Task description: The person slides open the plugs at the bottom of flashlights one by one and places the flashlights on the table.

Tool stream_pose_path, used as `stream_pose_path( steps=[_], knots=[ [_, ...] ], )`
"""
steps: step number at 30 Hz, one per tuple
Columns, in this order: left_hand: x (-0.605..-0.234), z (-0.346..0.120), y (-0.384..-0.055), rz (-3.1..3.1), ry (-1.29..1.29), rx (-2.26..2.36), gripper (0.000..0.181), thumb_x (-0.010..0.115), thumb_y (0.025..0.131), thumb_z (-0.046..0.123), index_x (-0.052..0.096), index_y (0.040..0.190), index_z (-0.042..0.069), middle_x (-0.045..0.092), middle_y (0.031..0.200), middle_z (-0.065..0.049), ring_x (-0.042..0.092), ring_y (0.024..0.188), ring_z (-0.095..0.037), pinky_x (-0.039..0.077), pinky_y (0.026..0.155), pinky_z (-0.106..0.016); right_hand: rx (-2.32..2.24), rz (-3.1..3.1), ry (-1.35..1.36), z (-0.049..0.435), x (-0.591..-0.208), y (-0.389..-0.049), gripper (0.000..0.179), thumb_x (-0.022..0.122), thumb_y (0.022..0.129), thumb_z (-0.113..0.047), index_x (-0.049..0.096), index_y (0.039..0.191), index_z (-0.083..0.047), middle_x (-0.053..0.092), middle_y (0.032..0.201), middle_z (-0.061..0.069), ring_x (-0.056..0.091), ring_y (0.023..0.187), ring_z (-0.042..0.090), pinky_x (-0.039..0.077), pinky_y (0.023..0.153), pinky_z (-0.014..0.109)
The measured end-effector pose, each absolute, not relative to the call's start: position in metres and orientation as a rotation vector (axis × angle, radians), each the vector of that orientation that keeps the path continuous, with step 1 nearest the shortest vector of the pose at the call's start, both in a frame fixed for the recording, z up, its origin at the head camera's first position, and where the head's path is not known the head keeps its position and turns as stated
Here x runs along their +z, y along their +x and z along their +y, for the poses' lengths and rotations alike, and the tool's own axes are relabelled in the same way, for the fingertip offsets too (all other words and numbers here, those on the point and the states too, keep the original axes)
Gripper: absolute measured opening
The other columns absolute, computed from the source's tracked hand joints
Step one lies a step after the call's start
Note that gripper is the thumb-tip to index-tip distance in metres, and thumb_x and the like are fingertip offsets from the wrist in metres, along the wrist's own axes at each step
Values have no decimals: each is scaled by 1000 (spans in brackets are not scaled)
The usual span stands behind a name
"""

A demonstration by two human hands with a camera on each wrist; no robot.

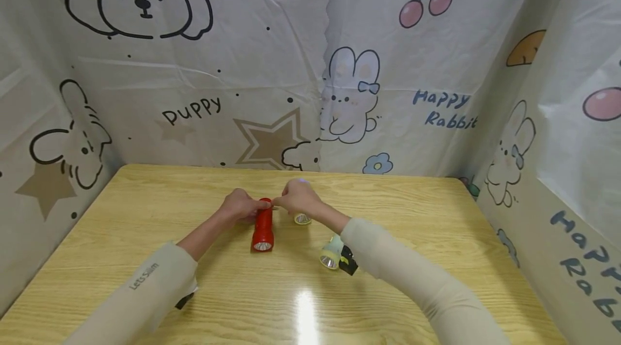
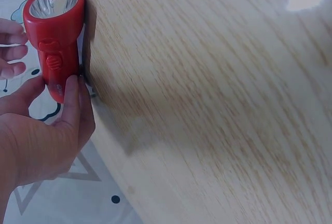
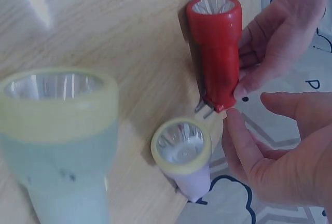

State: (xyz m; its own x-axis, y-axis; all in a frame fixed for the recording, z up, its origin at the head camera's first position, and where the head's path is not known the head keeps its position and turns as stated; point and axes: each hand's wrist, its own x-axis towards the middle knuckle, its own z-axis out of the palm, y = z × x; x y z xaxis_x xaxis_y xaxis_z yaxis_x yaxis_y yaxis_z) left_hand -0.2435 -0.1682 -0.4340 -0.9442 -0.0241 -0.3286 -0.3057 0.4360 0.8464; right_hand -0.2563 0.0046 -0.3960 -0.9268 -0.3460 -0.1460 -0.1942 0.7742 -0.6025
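Note:
A red flashlight [image 1: 263, 228] lies on the wooden table with its lens toward me. My left hand [image 1: 241, 206] grips it near the tail, thumb on one side and fingers on the other in the left wrist view. Two metal plug prongs [image 3: 205, 108] stick out sideways from the tail. Beside that end is my right hand [image 3: 280, 151], its thumb and fingers apart and nothing held between them. One fingertip is at or very near the tail; contact is hard to tell.
A small lilac flashlight with a yellow rim [image 3: 181, 154] lies just right of the red one. Nearer me is a pale green flashlight [image 1: 331, 254], partly behind the right sleeve. Patterned cloth [image 1: 271, 64] walls the table's back and sides.

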Motion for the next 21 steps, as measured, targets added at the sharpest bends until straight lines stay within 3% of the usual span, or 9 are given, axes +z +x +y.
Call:
stream_pose_path(
  steps=[2,5,9,21],
  knots=[
    [-434,-168,-243,2422,-284,1518,29,75,90,14,64,91,-12,67,86,-15,68,67,-18,60,71,-34,-857,2736,-435,7,-393,-258,57,73,91,-25,38,48,-15,37,38,-6,65,51,24,23,37,18],
    [-434,-167,-243,2425,-290,1515,29,75,90,14,64,93,-13,68,88,-17,68,68,-18,60,71,-34,-847,2763,-452,11,-390,-262,58,73,91,-26,36,49,-16,30,41,-7,44,38,11,20,39,19],
    [-433,-167,-243,2435,-291,1507,29,75,89,14,64,91,-12,68,87,-17,68,67,-18,60,70,-33,-857,2798,-466,16,-388,-264,58,72,92,-26,34,50,-15,24,44,-7,19,39,6,16,40,21],
    [-435,-166,-243,2444,-298,1492,29,74,90,15,63,94,-12,68,91,-18,68,69,-19,60,72,-33,-843,2865,-378,23,-389,-273,57,71,93,-28,34,51,-16,23,45,-7,17,41,6,16,39,22]
  ],
)
